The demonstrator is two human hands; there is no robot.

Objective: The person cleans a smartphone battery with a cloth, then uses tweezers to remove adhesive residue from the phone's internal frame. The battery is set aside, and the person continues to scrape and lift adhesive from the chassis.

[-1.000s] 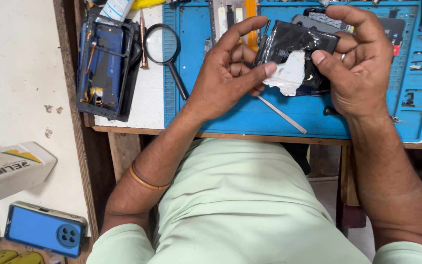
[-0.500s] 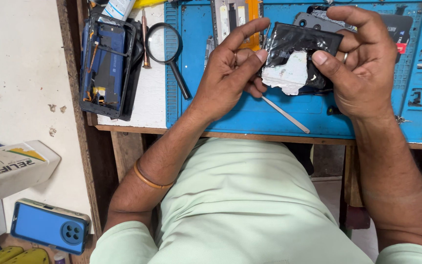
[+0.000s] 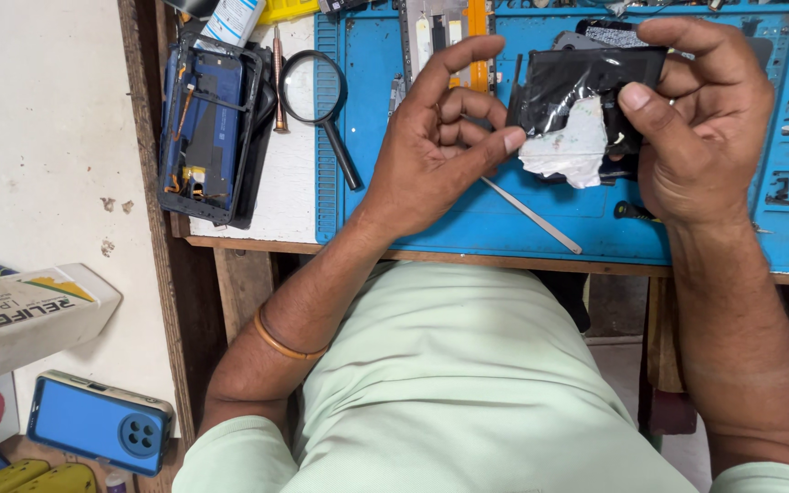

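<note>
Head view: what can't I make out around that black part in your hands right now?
- Black flat part with crinkled film: its right end sits under the right hand.
- White torn sheet: whether the left hand has a grip on it or only touches its edge is unclear.
- Grey part behind the black one: mostly covered.
- Tools along the blue work mat: cut off by the top edge.

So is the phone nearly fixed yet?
Not nearly, it seems. One opened phone lies apart on the table, insides showing. The right hand holds a black phone part, and the left hand pinches the white film on it, partly peeled. The film isn't off, and nothing looks reassembled.
</note>
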